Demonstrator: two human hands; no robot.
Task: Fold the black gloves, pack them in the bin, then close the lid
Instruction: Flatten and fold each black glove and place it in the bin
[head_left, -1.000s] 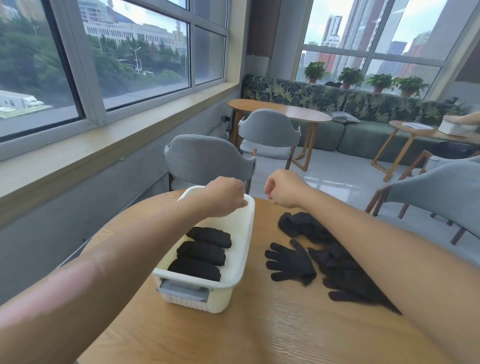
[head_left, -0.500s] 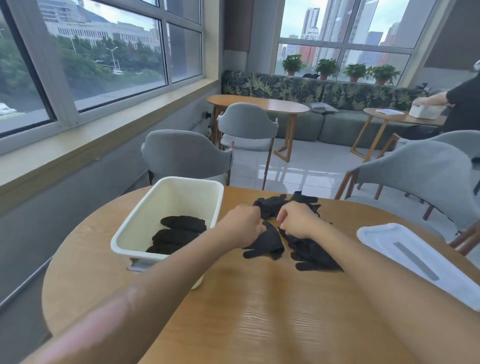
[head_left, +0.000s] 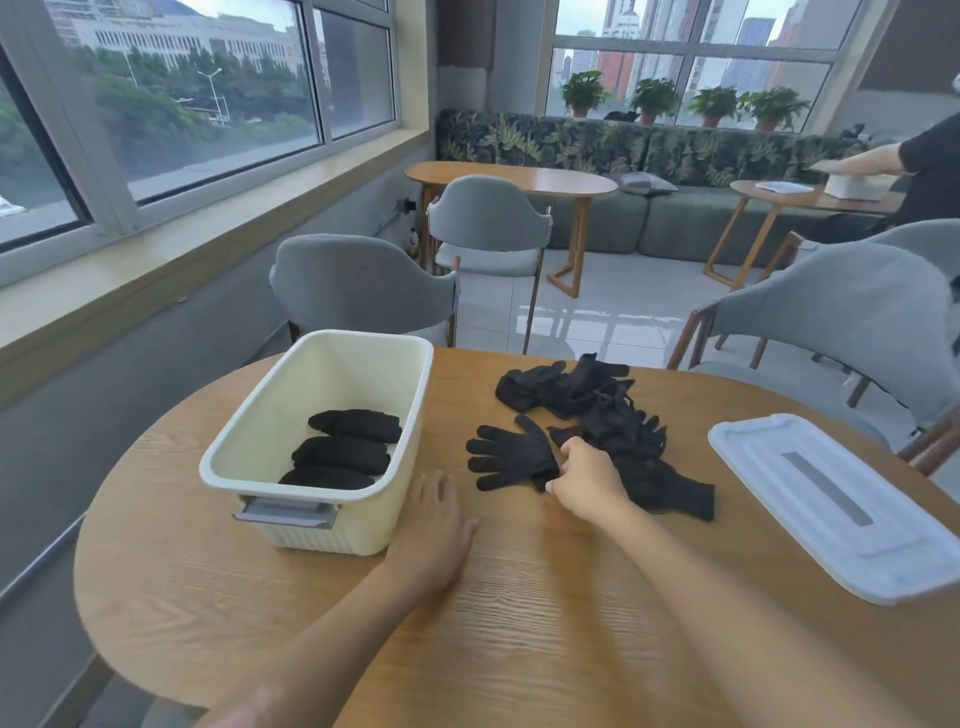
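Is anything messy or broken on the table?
Nothing looks broken or spilled. The only mess is the pile of unfolded black gloves lying tangled on the table, waiting to be folded. Three folded gloves sit neatly in the bin. The lid lies off to the side, since packing isn't finished.

Nothing here can be read: the bin (head_left: 322, 415) left of the hands and the lid (head_left: 831, 499) to their right carry no lettering, label or number.
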